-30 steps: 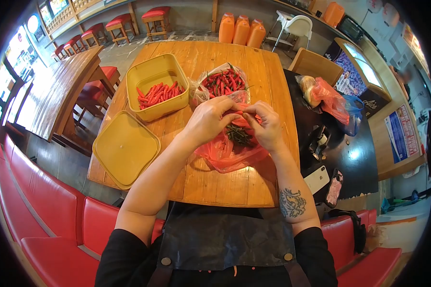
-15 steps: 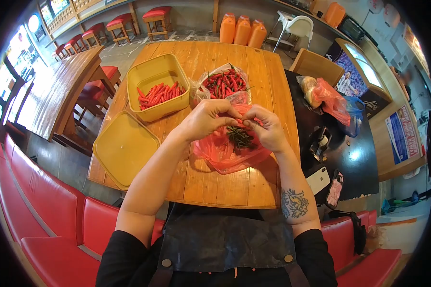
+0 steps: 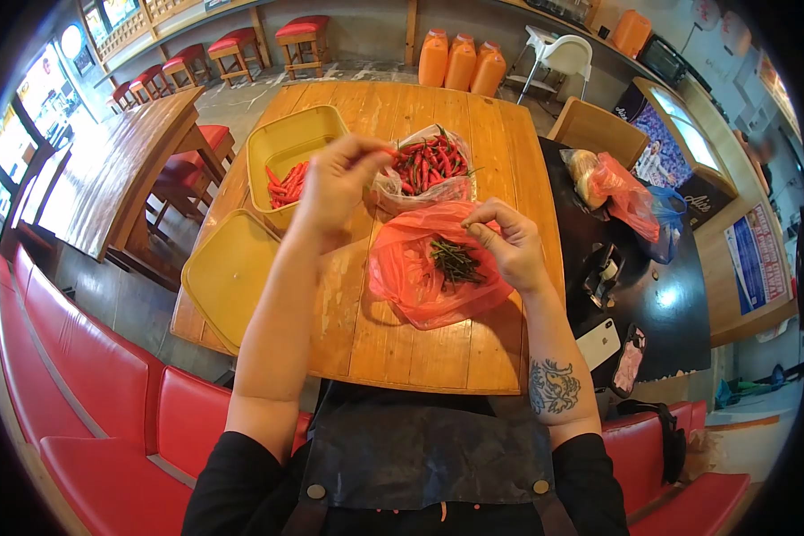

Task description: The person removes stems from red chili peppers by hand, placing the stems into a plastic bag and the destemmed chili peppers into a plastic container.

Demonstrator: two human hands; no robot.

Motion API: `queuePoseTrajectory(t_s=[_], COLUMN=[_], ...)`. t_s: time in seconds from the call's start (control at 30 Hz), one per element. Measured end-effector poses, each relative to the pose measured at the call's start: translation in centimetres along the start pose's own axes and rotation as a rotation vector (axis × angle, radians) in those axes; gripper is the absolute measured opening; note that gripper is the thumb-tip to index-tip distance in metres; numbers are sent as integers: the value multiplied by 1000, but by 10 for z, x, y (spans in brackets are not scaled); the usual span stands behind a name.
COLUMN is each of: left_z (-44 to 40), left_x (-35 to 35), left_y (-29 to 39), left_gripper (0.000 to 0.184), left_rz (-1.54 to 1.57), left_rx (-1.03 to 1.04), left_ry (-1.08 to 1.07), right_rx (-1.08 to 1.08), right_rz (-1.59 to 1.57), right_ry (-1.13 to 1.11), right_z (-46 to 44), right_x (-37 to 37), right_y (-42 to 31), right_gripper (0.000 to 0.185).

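My left hand (image 3: pixel 339 183) is raised between the yellow tub and the clear bag, its fingertips pinched on a red chili pepper (image 3: pixel 391 152), mostly hidden by them. In the yellow plastic tub (image 3: pixel 330 125) lie red chilies (image 3: pixel 286 185), partly behind that hand. A clear plastic bag (image 3: pixel 420 197) holds red chilies with green stems (image 3: pixel 433 163). My right hand (image 3: pixel 511 248) is closed in a pinch above the right side of a red plastic bag (image 3: pixel 411 299); whatever is between its fingertips is too small to make out. Green chili stems (image 3: pixel 456 262) are heaped on the red bag.
The tub's yellow lid (image 3: pixel 228 277) lies at the wooden table's (image 3: pixel 393 357) left edge. On the black table at right are a phone (image 3: pixel 597 344), a pink-patterned item (image 3: pixel 628 360) and filled plastic bags (image 3: pixel 621 192). A red bench (image 3: pixel 89 357) runs along the left.
My hands were together over the red bag and have parted. The left moved up and left toward the tub with the chili; the right stays over the bag, slightly lower.
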State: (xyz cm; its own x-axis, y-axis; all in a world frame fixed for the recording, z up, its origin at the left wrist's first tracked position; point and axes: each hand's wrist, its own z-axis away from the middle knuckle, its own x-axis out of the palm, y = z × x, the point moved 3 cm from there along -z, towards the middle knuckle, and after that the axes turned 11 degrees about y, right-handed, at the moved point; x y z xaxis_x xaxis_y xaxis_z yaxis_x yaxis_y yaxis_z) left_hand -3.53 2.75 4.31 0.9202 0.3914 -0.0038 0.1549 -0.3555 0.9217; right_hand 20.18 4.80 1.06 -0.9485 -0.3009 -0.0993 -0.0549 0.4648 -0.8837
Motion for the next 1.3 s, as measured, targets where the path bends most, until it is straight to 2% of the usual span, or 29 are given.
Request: queuePoseTrajectory(t_s=[0.03, 0.07, 0.1, 0.13, 0.17, 0.2, 0.27, 0.3, 0.37, 0.4, 0.47, 0.53, 0.6, 0.73, 0.8, 1.0, 1.23, 1.3], left_z=[-11, -21, -25, -28, -30, -32, -34, -32, -22, -21, -17, -10, 1, 7, 7, 4, 3, 5], left_x=[-15, -31, -42, -53, -62, -69, -77, -75, -65, -59, -40, -10, 20, 39, 43, 43, 43, 43], left_y=[-7, -16, -19, -21, -22, -25, -36, -35, -30, -27, -14, -22, -35, -53, -57, -54, -57, -56], left_gripper=[15, 16, 16, 18, 20, 20, 26, 26, 30, 30, 29, 25, 21, 20, 14, 12, 13, 13], left_rz=[-91, -183, -185, -352, -520, -521, -881, -881, -1182, -1182, -915, -589, -588, -810, -938, -992, -894, -957], left_rx=[115, 230, 231, 246, 259, 258, 192, 192, 404, 405, 615, 420, 518, 485, 479, 496, 445, 524], left_ry=[67, 135, 136, 199, 263, 266, 230, 233, 401, 403, 377, 116, -136, -163, -225, -212, -193, -193], right_rx=[-1, -119, -237, -238, -392, -546, -554, -565, -550, -536, -545, -551, -513, -513, -526, -493, -491, -494], right_rz=[-1, 169, 339, 337, 518, 699, 741, 786, 803, 821, 818, 812, 829, 862, 808, 817, 803, 808], right_ry=[0, -16, -33, -35, -68, -102, -103, -100, -102, -102, -96, -91, -98, -143, -117, -134, -134, -134], right_z=[0, 0, 0, 0, 2, 5, 9, 9, 9, 9, 9, 9, 9, 11, 11, 11, 12, 12], right_x=[2, 5, 8, 11, 15, 20, 25, 26, 27, 26, 26, 26, 28, 29, 29, 30, 31, 31], right_y=[0, -2, -3, -4, -7, -9, -8, -7, -8, -9, -4, -3, -2, -2, -1, 0, 1, 1], right_gripper=[3, 6, 10, 10, 12, 15, 12, 10, 8, 6, 5, 5, 6, 7, 13, 26, 23, 23])
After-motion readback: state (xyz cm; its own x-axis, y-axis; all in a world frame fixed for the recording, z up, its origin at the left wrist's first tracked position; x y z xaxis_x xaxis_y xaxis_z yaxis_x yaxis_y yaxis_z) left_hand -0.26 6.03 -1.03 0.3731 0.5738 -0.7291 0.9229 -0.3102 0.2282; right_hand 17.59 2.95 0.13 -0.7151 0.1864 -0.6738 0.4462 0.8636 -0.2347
